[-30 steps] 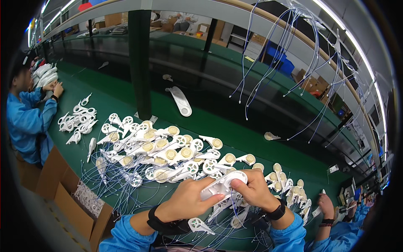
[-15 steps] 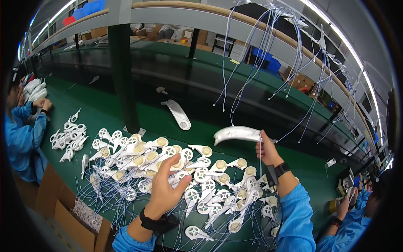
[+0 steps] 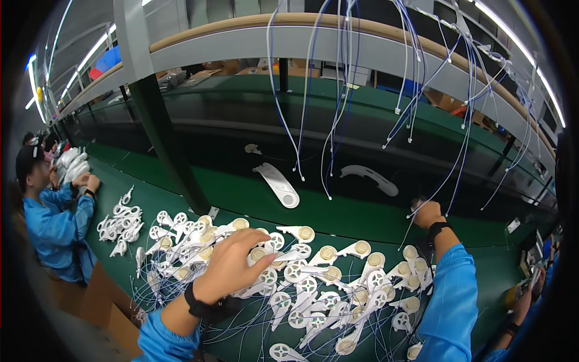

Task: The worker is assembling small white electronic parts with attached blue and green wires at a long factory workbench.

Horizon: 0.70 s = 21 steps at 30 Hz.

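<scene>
My left hand (image 3: 232,265) hovers over a spread pile of white plastic parts (image 3: 307,286) with spoked or cream round ends and thin blue and white wires. Its thumb stands apart from its fingers and nothing is in it. My right hand (image 3: 429,213) reaches over the far side of the bench, fingers curled at the dark strip. A thin pale cord (image 3: 406,234) trails below these fingers; what they grip is hidden and blurred. Left of that hand lies a curved white shell (image 3: 369,178). Another long white shell (image 3: 278,185) lies further left.
Wire bundles (image 3: 344,102) hang from the rail (image 3: 241,23) above the bench. A dark post (image 3: 169,145) stands at left. Smaller white ring parts (image 3: 120,223) lie near a co-worker in blue (image 3: 57,220). A cardboard box (image 3: 114,308) is at lower left, another worker at right.
The curved shell has left my right hand; one now lies on the dark strip. My right hand has moved right and away from me. My left hand stays open over the pile. The view has shifted.
</scene>
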Available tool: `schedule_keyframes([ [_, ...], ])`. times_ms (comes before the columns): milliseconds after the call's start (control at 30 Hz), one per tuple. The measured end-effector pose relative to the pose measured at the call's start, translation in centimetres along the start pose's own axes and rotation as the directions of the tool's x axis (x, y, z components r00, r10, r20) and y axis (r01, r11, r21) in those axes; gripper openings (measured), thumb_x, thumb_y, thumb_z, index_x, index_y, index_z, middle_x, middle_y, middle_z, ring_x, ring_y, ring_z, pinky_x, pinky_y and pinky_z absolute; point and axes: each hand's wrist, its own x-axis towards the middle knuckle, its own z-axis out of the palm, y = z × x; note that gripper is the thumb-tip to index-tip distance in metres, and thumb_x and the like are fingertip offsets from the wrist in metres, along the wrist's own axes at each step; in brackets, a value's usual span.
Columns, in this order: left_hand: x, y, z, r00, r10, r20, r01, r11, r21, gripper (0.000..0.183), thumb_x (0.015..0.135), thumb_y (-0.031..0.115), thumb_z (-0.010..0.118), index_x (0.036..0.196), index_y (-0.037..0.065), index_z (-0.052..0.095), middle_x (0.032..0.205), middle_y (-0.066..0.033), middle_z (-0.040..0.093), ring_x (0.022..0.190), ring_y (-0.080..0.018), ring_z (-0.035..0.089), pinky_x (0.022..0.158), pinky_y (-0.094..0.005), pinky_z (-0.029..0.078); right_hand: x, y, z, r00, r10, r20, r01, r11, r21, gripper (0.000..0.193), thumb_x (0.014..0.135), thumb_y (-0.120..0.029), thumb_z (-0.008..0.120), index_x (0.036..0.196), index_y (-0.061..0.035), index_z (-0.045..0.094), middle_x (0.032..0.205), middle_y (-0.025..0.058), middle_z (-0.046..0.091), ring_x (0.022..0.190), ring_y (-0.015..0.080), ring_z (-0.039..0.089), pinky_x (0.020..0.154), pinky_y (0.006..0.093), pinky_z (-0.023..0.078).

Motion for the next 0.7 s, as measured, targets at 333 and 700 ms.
schedule_keyframes([
  [333, 13.7, -7.8, 5.1, 0.9, -0.43, 0.069, 0.367, 0.833, 0.413, 0.036, 0.081, 0.027, 0.068, 0.106, 0.003, 0.064, 0.108, -0.0188, 0.064, 0.095, -0.034, 0.064, 0.082, -0.0421, 0.051, -5.1, 3.7, -3.8, 0.971, 0.039, -0.234, -0.017, 0.995, 0.095, 0.02, 0.071, -0.007, 0.064, 0.091, -0.0045, 0.064, 0.084, 0.0159, 0.067, 0.077, 0.0337, 0.066, 0.067, 0.0431, 0.053],
  [700, 18.7, -10.9, 11.9, 0.882, 0.17, 0.438, -0.445, 0.602, 0.663, 0.05, 0.073, 0.008, 0.063, 0.122, 0.009, 0.057, 0.121, -0.0165, 0.058, 0.117, -0.0323, 0.053, 0.101, -0.0488, 0.037, -19.7, 0.9, -14.0, 0.831, -0.27, -0.487, 0.435, 0.861, 0.264, 0.036, 0.071, 0.0, 0.064, 0.107, -0.0069, 0.062, 0.101, 0.0077, 0.066, 0.079, 0.0259, 0.066, 0.068, 0.0341, 0.055],
])
